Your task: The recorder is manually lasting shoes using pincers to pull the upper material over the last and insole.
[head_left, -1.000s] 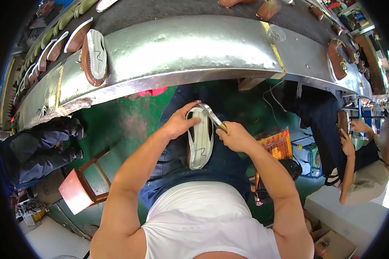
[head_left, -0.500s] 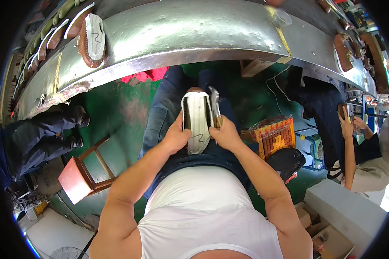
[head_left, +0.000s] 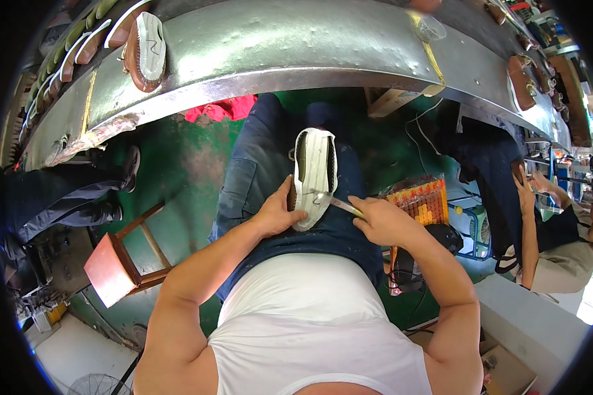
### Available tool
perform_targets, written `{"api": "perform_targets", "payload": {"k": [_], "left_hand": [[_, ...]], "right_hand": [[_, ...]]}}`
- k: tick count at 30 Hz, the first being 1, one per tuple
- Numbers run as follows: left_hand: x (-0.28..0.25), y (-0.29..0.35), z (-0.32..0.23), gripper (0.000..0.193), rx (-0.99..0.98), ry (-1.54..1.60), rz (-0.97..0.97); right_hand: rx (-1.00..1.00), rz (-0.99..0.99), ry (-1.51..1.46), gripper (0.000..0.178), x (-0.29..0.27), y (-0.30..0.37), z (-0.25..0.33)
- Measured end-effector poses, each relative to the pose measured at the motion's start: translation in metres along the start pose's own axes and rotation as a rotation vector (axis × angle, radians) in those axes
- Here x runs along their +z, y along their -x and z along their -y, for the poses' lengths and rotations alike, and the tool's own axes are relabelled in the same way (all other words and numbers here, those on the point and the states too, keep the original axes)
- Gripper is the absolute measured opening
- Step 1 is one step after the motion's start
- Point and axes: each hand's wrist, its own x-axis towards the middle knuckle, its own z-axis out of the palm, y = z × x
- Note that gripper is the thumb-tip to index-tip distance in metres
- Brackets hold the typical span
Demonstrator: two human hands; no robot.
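Observation:
An upturned shoe (head_left: 315, 161) lies across my lap, its whitish sole facing up with dark edges along both sides. My left hand (head_left: 277, 214) is closed on the shoe's near left side, thumb pressed against the sole. In my right hand (head_left: 383, 220) is a hammer (head_left: 344, 205), gripped by its handle. The hammer's metal head is over the near half of the sole; whether it touches cannot be made out. A dark mark near the head is partly covered by it.
A metal-topped bench (head_left: 277, 46) runs in front, with a brown shoe (head_left: 146, 52) sole-up on it and more shoes at the left. A stool (head_left: 112, 270) stands left. At right are a beaded seat mat (head_left: 422, 204) and a co-worker (head_left: 553, 243) holding something dark.
My right hand let go of the shoe's side and swung the hammer from alongside it to over the sole. The shoe tilted slightly. A person's legs at the left shifted.

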Motion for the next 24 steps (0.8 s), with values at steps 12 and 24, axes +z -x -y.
{"api": "perform_targets", "payload": {"k": [12,24], "left_hand": [[0.033,0.003,-0.017,0.066,-0.054,0.745,-0.293],[0.025,-0.026,0.007,0.047,0.315,-0.314,-0.606]], "right_hand": [[-0.110,0.210,0.312,0.021,-0.007,-0.045,0.016],[-0.130,-0.254,0.224,0.051,0.005,-0.041,-0.007]]}}
